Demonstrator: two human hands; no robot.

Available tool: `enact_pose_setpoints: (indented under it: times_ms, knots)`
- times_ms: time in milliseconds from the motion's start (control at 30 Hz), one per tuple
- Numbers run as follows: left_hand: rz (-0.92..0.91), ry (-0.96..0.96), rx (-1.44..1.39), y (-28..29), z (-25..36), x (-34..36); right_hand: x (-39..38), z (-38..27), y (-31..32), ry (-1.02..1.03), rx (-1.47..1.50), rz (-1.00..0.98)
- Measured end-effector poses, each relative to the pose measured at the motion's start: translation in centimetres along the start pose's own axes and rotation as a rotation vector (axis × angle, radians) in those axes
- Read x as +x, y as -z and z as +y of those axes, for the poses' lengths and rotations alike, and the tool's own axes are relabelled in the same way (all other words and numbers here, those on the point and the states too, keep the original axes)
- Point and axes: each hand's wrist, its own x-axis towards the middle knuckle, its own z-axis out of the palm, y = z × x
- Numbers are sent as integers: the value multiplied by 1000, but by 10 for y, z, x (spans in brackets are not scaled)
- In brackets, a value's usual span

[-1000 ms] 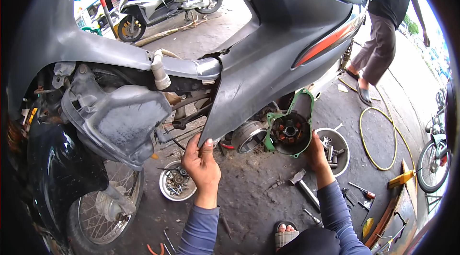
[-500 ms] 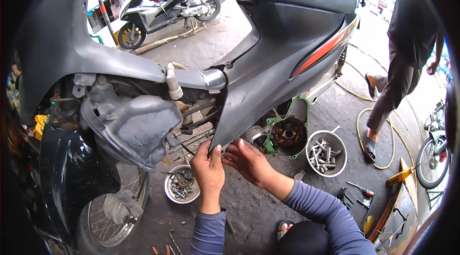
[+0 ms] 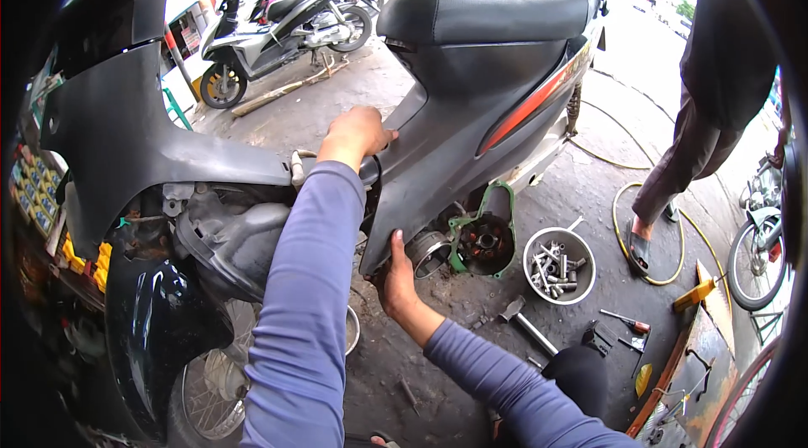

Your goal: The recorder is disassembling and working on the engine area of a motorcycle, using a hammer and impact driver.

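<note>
My left hand [image 3: 358, 132] reaches to the upper front of the dark side panel [image 3: 471, 86], below the seat [image 3: 497, 10], its fingers curled at the panel edge; what they hold is hidden. Lower down, my right hand [image 3: 397, 284] grips the panel's bottom corner, thumb upright. Beside that corner are a round metal part [image 3: 429, 250] and an open engine casing with a green rim [image 3: 480, 233]. The grey plastic housing [image 3: 227, 238] of the scooter is partly behind my left forearm.
A bowl of sockets [image 3: 560, 267], a hammer [image 3: 530, 326], loose tools [image 3: 631, 326] and a yellow hose [image 3: 623, 225] lie on the ground. A person [image 3: 715, 86] stands right, a hand at the scooter's rear. Parked scooters [image 3: 286, 36] stand behind.
My left hand has moved up from the panel's bottom corner to its upper front. My right hand came from the engine casing to that bottom corner. The other person stepped nearer.
</note>
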Motion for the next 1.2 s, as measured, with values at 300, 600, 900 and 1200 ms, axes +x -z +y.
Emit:
enact_pose_setpoints:
  times_ms: [300, 600, 900, 1200]
  knots:
    - [-264, 7, -150, -4, -19, 20, 26, 22, 6, 308, -172, -39]
    - [-71, -232, -18, -18, -30, 21, 10, 10, 9, 271, -263, -149]
    - [-186, -21, -212, -32, -46, 31, 3, 7, 17, 290, -277, -170]
    - [344, -966, -238, -104, 56, -160, -1, 21, 14, 547, -314, -82]
